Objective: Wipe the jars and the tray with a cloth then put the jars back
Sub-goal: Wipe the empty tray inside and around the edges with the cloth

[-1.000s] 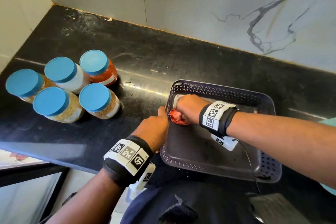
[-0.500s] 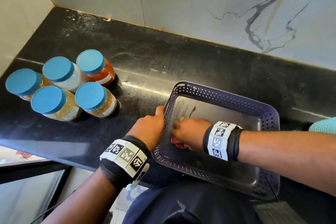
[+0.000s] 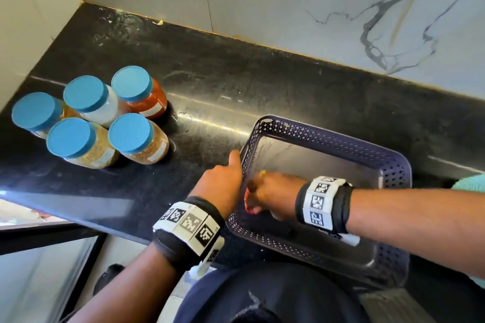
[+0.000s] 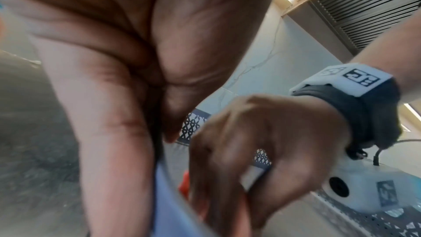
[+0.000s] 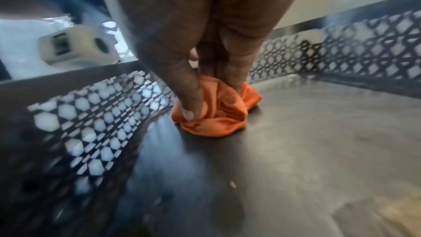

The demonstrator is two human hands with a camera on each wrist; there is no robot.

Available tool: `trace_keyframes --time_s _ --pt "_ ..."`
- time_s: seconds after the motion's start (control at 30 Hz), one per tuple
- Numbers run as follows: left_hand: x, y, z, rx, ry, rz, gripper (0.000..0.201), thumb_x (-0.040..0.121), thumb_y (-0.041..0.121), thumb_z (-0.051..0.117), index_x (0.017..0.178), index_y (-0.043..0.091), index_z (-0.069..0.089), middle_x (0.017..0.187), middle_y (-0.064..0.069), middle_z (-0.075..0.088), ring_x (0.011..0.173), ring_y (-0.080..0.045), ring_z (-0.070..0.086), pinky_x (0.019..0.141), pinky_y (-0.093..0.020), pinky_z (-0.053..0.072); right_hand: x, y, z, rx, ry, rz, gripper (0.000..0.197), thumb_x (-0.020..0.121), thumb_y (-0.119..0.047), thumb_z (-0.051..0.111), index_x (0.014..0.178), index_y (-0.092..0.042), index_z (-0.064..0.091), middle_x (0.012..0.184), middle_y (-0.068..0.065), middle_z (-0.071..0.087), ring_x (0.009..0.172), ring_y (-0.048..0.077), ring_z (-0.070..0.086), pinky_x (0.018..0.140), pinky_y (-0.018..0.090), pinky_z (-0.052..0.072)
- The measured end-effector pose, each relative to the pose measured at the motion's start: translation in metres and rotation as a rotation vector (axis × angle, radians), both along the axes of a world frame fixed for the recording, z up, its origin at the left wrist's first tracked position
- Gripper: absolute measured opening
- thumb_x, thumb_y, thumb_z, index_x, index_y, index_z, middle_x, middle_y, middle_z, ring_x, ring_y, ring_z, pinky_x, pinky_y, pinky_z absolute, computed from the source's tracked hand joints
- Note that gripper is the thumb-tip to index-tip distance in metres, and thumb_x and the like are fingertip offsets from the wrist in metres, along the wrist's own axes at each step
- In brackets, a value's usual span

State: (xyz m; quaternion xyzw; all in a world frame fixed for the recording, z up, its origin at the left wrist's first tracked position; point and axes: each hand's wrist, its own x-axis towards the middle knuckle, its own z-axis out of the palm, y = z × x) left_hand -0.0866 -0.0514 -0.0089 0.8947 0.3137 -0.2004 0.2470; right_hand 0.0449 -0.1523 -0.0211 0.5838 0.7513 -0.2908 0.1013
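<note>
Several blue-lidded jars (image 3: pixel 131 136) stand clustered on the left of the black counter. A dark purple perforated tray (image 3: pixel 328 136) sits to the right, with no jars in it. My left hand (image 3: pixel 223 183) grips the tray's left rim; the left wrist view shows that hand (image 4: pixel 114 60) pinching the rim. My right hand (image 3: pixel 270 194) is inside the tray by its left wall. It holds a bunched orange cloth (image 5: pixel 218 114) pressed onto the tray floor. In the head view only a sliver of the cloth (image 3: pixel 248 204) shows under the fingers.
A marble wall runs along the back of the counter (image 3: pixel 236 73) and a plain wall closes its left end. The counter's front edge lies just below my wrists. A teal object (image 3: pixel 472 182) shows at the far right edge.
My right hand has dragged the cloth along the tray's left wall from the far corner toward me. The left hand has stayed on the rim, and the tray has shifted slightly.
</note>
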Motion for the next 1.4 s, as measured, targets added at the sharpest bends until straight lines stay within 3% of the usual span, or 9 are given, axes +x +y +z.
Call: trace_keyframes --time_s 0.1,0.37,0.5,0.57,0.73,0.87,1.0,1.23,1.4 --pt "0.001 -0.001 0.000 0.004 -0.018 -0.016 0.037 0.102 0.017 0.048 0.132 0.016 0.027 0.101 -0.020 0.071 0.092 -0.042 0.071 0.084 -0.051 0.057 0.007 0.004 0.007 -0.029 -0.038 0.124 0.031 0.093 -0.011 0.060 0.122 -0.016 0.065 0.122 0.009 0.060 0.109 0.032 0.060 0.080 0.038 0.052" --pt "0.002 0.002 0.008 -0.037 -0.031 0.001 0.033 0.103 0.024 0.048 0.130 0.013 0.032 0.105 -0.021 0.070 0.094 -0.043 0.068 0.075 -0.043 0.048 0.068 0.059 -0.007 0.145 -0.272 -0.266 0.013 0.090 -0.015 0.061 0.102 -0.009 0.062 0.104 0.013 0.069 0.102 0.036 0.065 0.082 0.039 0.049" --pt "0.002 -0.003 0.005 -0.001 -0.028 0.045 0.035 0.102 0.015 0.047 0.132 0.012 0.029 0.106 -0.022 0.070 0.096 -0.044 0.069 0.081 -0.048 0.053 0.045 0.046 -0.008 0.091 -0.078 -0.278 0.014 0.086 -0.011 0.066 0.098 -0.016 0.072 0.095 0.004 0.071 0.092 0.024 0.067 0.081 0.026 0.048" --pt "0.003 -0.003 0.005 -0.002 -0.026 0.053 0.039 0.100 0.013 0.051 0.131 0.013 0.029 0.106 -0.023 0.070 0.097 -0.045 0.069 0.084 -0.051 0.055 0.020 0.028 -0.008 -0.055 0.073 -0.187 0.016 0.092 -0.012 0.065 0.103 -0.015 0.075 0.091 0.001 0.069 0.075 0.014 0.061 0.072 0.004 0.043" --pt "0.003 -0.002 0.005 0.036 -0.008 -0.014 0.044 0.100 0.008 0.048 0.138 0.012 0.026 0.105 -0.020 0.070 0.094 -0.042 0.070 0.081 -0.046 0.054 -0.021 0.010 -0.005 -0.119 -0.016 0.191 0.024 0.093 -0.011 0.063 0.116 -0.013 0.067 0.117 0.010 0.060 0.103 0.033 0.062 0.081 0.042 0.057" --pt "0.002 0.002 0.007 0.035 -0.010 -0.061 0.043 0.101 0.012 0.050 0.138 0.018 0.029 0.105 -0.018 0.070 0.094 -0.040 0.070 0.081 -0.045 0.055 -0.018 0.013 0.005 -0.117 -0.049 0.110 0.026 0.094 -0.014 0.063 0.120 -0.015 0.066 0.122 0.007 0.059 0.106 0.030 0.063 0.078 0.036 0.055" --pt "0.001 0.004 0.009 -0.019 -0.039 -0.040 0.036 0.102 0.027 0.051 0.132 0.018 0.033 0.103 -0.018 0.070 0.091 -0.041 0.070 0.078 -0.046 0.054 0.053 0.024 0.006 -0.033 -0.114 -0.232 0.011 0.089 -0.021 0.064 0.094 -0.022 0.073 0.094 -0.002 0.066 0.092 0.022 0.068 0.075 0.026 0.049" --pt "0.004 0.002 0.011 -0.054 -0.026 -0.032 0.038 0.104 0.022 0.047 0.137 0.016 0.030 0.104 -0.018 0.070 0.091 -0.041 0.069 0.078 -0.045 0.051 0.064 0.029 -0.006 0.121 -0.202 -0.522 0.018 0.088 -0.013 0.061 0.105 -0.008 0.060 0.104 0.015 0.069 0.097 0.037 0.067 0.078 0.036 0.047" --pt "0.003 -0.001 0.008 0.006 0.013 -0.044 0.055 0.101 0.012 0.049 0.148 0.017 0.020 0.106 -0.018 0.071 0.096 -0.039 0.071 0.083 -0.045 0.054 -0.002 0.005 -0.006 -0.024 0.104 -0.156 0.023 0.090 -0.008 0.064 0.111 -0.014 0.072 0.111 0.009 0.067 0.103 0.031 0.064 0.086 0.038 0.054"
